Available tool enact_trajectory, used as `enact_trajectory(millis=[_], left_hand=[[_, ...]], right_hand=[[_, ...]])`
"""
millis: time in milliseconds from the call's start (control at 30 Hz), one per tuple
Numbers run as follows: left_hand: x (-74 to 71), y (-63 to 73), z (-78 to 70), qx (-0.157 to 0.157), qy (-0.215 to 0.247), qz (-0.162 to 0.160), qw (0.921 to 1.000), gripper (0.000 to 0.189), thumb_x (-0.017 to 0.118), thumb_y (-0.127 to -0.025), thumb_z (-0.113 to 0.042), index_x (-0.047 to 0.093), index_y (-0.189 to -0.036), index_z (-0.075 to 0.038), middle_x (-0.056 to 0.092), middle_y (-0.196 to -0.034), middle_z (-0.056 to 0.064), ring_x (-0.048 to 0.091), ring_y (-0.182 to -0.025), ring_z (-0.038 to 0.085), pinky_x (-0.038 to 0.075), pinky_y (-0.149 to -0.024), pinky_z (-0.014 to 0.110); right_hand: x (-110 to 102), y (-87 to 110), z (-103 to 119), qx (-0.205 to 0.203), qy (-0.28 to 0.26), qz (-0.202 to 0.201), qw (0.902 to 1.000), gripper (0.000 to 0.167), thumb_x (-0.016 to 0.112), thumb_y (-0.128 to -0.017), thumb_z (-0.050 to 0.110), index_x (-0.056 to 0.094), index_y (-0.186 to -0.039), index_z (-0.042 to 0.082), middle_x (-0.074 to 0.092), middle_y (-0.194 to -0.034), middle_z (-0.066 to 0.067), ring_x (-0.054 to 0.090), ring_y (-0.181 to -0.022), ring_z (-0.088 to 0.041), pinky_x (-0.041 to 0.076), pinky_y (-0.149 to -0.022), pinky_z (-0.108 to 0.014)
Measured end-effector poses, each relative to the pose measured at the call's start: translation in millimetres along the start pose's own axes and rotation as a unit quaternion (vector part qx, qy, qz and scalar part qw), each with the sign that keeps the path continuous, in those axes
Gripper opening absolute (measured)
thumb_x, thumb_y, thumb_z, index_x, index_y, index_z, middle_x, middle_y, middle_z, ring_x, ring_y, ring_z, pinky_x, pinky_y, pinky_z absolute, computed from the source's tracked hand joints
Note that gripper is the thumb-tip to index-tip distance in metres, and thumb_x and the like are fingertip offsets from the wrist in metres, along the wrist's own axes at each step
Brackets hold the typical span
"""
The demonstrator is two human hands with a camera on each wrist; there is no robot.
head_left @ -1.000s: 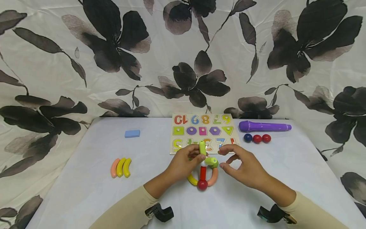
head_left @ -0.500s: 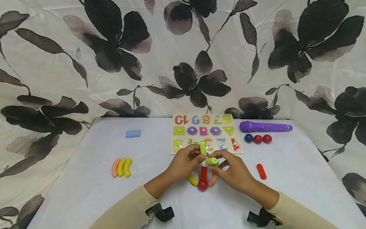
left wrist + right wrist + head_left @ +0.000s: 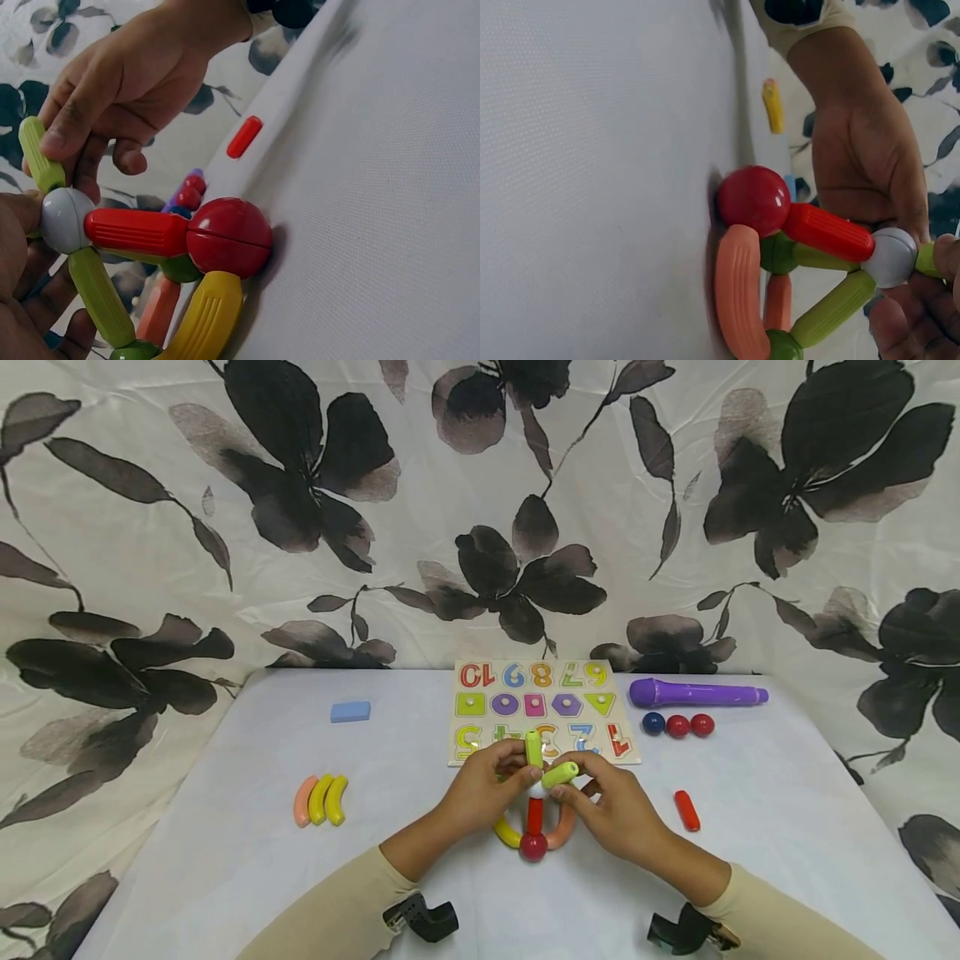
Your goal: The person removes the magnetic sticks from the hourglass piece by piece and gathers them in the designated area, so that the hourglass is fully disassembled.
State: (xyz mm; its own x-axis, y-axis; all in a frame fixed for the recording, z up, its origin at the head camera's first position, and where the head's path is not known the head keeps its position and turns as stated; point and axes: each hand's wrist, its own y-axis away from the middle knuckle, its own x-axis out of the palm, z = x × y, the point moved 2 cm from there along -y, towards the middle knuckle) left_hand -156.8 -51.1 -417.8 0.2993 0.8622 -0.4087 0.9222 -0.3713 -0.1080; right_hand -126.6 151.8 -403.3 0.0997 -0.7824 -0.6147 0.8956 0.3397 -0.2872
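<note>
A frame of plastic rods and balls stands on the table before me. Its white ball (image 3: 66, 220) is at the top, with a red rod (image 3: 139, 232) sloping down to a red ball (image 3: 533, 847). Curved yellow (image 3: 206, 315) and salmon (image 3: 739, 289) rods run along the base to green balls (image 3: 784, 346). My left hand (image 3: 480, 789) pinches an upright light green rod (image 3: 533, 747) near its lower end, beside the white ball. Thumb and fingers of my right hand (image 3: 626, 806) pinch another light green rod (image 3: 560, 774), tilted up to the right, its lower end at that ball.
Behind the frame lies a number puzzle board (image 3: 543, 702). A purple toy microphone (image 3: 697, 693), a blue ball (image 3: 653, 723) and two red balls (image 3: 690, 725) are back right, a loose red rod (image 3: 686, 811) right. Leftward lie curved rods (image 3: 318, 800) and a blue block (image 3: 350, 712).
My right hand has moved left, uncovering the loose red rod, and taken hold of the second light green rod. That rod has swung from nearly level to tilted upward. My left hand stays put.
</note>
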Motion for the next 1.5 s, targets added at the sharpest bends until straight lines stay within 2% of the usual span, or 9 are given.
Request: enact_trajectory(millis=[233,333,433,600,800,1000,1233,1400,1500], left_hand=[[1.4,0.2,0.7,-0.004,0.008,0.002,1.0000,0.035,0.072,-0.098,-0.024,0.066,-0.128,-0.008,0.074,-0.108,-0.003,0.066,-0.099,0.015,0.055,-0.090,0.030],[1.9,0.3,1.5,-0.009,0.007,0.001,0.9999,0.034,0.073,-0.097,-0.023,0.066,-0.128,-0.009,0.073,-0.108,-0.004,0.066,-0.098,0.015,0.055,-0.089,0.029],[1.9,0.8,2.3,-0.017,0.004,-0.001,0.9999,0.034,0.073,-0.097,-0.024,0.066,-0.127,-0.010,0.073,-0.107,-0.006,0.065,-0.099,0.014,0.055,-0.089,0.028],[1.7,1.8,2.7,-0.022,0.004,-0.004,0.9997,0.033,0.074,-0.096,-0.024,0.067,-0.127,-0.011,0.073,-0.107,-0.007,0.065,-0.099,0.014,0.055,-0.089,0.028],[1.7,1.7,3.0,-0.017,0.007,-0.004,0.9998,0.032,0.074,-0.097,-0.023,0.067,-0.126,-0.011,0.073,-0.107,-0.007,0.065,-0.099,0.014,0.055,-0.089,0.028],[1.3,1.7,2.9,-0.017,0.005,-0.004,0.9998,0.033,0.074,-0.096,-0.023,0.067,-0.126,-0.011,0.073,-0.106,-0.006,0.065,-0.097,0.014,0.055,-0.088,0.027],[1.0,2.0,2.3,-0.018,0.012,-0.004,0.9997,0.034,0.074,-0.096,-0.025,0.067,-0.126,-0.010,0.073,-0.107,-0.006,0.064,-0.099,0.015,0.054,-0.089,0.028],[1.2,1.3,2.4,-0.019,0.014,-0.002,0.9997,0.034,0.074,-0.097,-0.024,0.066,-0.127,-0.010,0.073,-0.107,-0.006,0.065,-0.099,0.015,0.055,-0.089,0.028],[1.0,1.0,2.4,-0.022,0.015,-0.001,0.9997,0.034,0.074,-0.097,-0.023,0.066,-0.128,-0.010,0.073,-0.108,-0.007,0.065,-0.100,0.014,0.055,-0.089,0.027]], right_hand=[[-17.6,0.3,-1.5,0.016,-0.009,-0.015,0.9997,0.051,0.076,-0.091,0.004,0.053,-0.137,0.006,0.073,-0.114,-0.005,0.067,-0.092,-0.019,0.059,-0.074,-0.028],[-30.8,1.9,-6.1,0.031,-0.009,-0.031,0.9990,0.062,0.074,-0.093,0.001,0.039,-0.143,0.006,0.074,-0.108,-0.006,0.068,-0.089,-0.021,0.058,-0.073,-0.027],[-45.3,5.8,-12.9,0.056,-0.015,-0.039,0.9976,0.061,0.071,-0.095,0.000,0.031,-0.142,0.006,0.073,-0.103,-0.008,0.067,-0.081,-0.022,0.058,-0.069,-0.027],[-71.3,13.8,-27.5,0.088,-0.010,-0.048,0.9950,0.053,0.068,-0.097,0.001,0.034,-0.138,0.003,0.071,-0.105,-0.012,0.066,-0.086,-0.018,0.057,-0.067,-0.026],[-100.4,24.3,-47.2,0.097,0.042,-0.058,0.9927,0.064,0.074,-0.090,-0.003,0.033,-0.139,0.000,0.070,-0.100,-0.011,0.059,-0.090,-0.010,0.055,-0.066,-0.021],[-124.0,33.9,-65.7,0.148,0.087,-0.014,0.9850,0.079,0.081,-0.085,0.001,0.029,-0.144,0.000,0.064,-0.095,-0.011,0.057,-0.068,-0.019,0.049,-0.056,-0.026],[-138.9,43.4,-93.8,0.137,0.163,0.048,0.9758,0.070,0.089,-0.077,0.010,0.049,-0.134,-0.003,0.059,-0.105,-0.010,0.055,-0.091,-0.025,0.050,-0.062,-0.024],[-136.5,50.1,-112.6,0.156,0.166,0.129,0.9652,0.067,0.090,-0.076,0.014,0.056,-0.132,0.000,0.056,-0.095,-0.003,0.052,-0.087,-0.021,0.048,-0.062,-0.024],[-133.0,52.8,-119.3,0.165,0.162,0.154,0.9608,0.066,0.090,-0.076,0.016,0.058,-0.132,0.003,0.054,-0.093,-0.001,0.051,-0.085,-0.020,0.048,-0.063,-0.024]])
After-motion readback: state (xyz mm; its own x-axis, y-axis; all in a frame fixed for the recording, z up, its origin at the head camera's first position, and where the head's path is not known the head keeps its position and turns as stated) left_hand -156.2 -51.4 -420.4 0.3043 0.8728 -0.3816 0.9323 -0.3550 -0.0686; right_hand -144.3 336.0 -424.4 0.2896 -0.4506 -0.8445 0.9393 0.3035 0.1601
